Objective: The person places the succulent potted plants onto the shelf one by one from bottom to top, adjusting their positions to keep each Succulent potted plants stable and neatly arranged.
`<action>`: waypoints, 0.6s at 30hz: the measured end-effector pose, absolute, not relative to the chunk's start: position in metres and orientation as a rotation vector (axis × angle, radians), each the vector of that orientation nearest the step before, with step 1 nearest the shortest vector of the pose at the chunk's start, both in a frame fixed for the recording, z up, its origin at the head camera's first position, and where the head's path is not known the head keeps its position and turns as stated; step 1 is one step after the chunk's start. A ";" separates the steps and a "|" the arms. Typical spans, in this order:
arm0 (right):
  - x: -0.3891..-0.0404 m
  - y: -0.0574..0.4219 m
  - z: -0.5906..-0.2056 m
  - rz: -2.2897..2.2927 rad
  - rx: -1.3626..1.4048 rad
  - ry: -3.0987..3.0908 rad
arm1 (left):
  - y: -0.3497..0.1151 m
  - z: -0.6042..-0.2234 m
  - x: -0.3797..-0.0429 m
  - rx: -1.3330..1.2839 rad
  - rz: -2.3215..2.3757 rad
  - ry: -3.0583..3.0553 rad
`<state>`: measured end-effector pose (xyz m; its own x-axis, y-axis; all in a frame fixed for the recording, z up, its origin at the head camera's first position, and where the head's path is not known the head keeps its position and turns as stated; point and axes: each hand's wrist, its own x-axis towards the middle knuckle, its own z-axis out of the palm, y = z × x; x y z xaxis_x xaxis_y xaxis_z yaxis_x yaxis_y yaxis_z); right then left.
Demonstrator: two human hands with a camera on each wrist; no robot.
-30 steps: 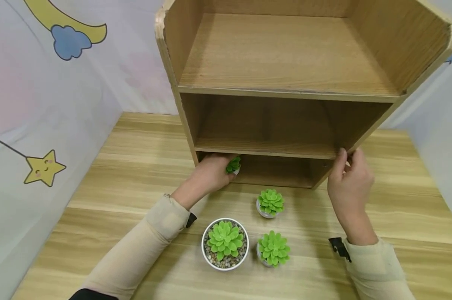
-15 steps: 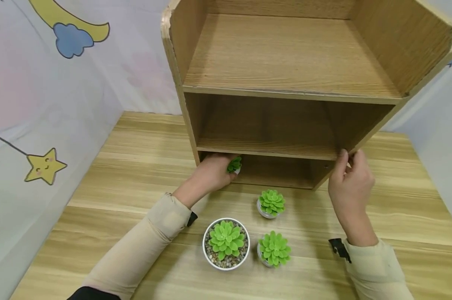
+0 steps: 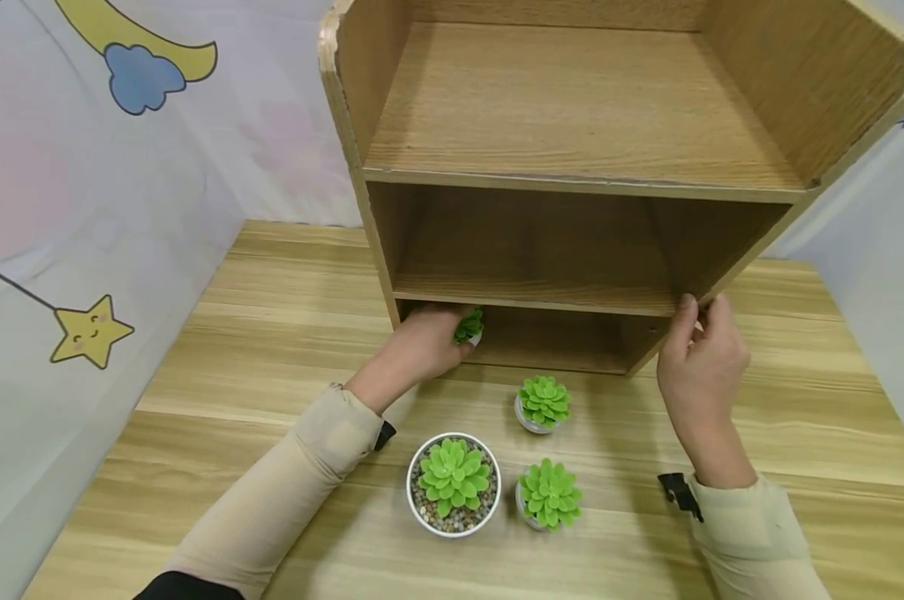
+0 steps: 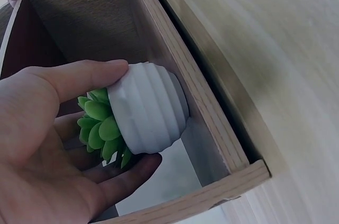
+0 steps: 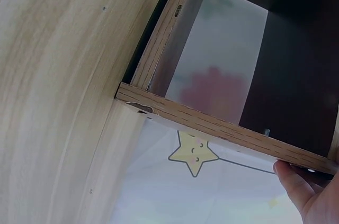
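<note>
A small green succulent in a white ribbed pot [image 4: 148, 107] is in the lowest compartment of a wooden shelf unit [image 3: 586, 108], at its left end. My left hand [image 3: 422, 343] reaches in and grips this pot between thumb and fingers. In the left wrist view, the pot's base is right at the compartment's bottom board [image 4: 183, 83]. My right hand [image 3: 702, 358] pinches the front edge of the unit's right side panel, near the middle board. Its thumb [image 5: 288, 176] shows against that panel in the right wrist view.
Before the unit, a larger succulent in a round white pot with pebbles [image 3: 454, 485] stands on the wood-grain table [image 3: 272, 317]. Two small potted succulents, one nearer the unit [image 3: 544, 403] and one nearer me [image 3: 550, 495], stand to its right. Printed cloth [image 3: 287, 125] hangs behind.
The head view shifts very slightly. Both hands keep their places, the left on the succulent's pot and the right on the side panel.
</note>
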<state>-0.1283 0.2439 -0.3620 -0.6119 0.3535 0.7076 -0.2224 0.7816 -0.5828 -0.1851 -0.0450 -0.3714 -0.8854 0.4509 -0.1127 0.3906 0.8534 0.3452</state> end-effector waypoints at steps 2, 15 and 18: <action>-0.128 0.244 -0.362 0.806 -0.092 -2.081 | -0.045 -0.371 -0.185 0.655 0.471 2.840; -0.129 0.243 -0.361 0.838 -0.094 -2.053 | -0.045 -0.372 -0.185 0.663 0.474 2.847; -0.129 0.243 -0.361 0.826 -0.094 -2.049 | -0.045 -0.373 -0.186 0.678 0.458 2.856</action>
<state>-0.1292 0.2429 -0.3613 -0.5946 0.3627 0.7175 -0.2363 0.7742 -0.5872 -0.1858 -0.0446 -0.3729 -0.8821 0.4616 -0.0937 0.4092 0.8495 0.3332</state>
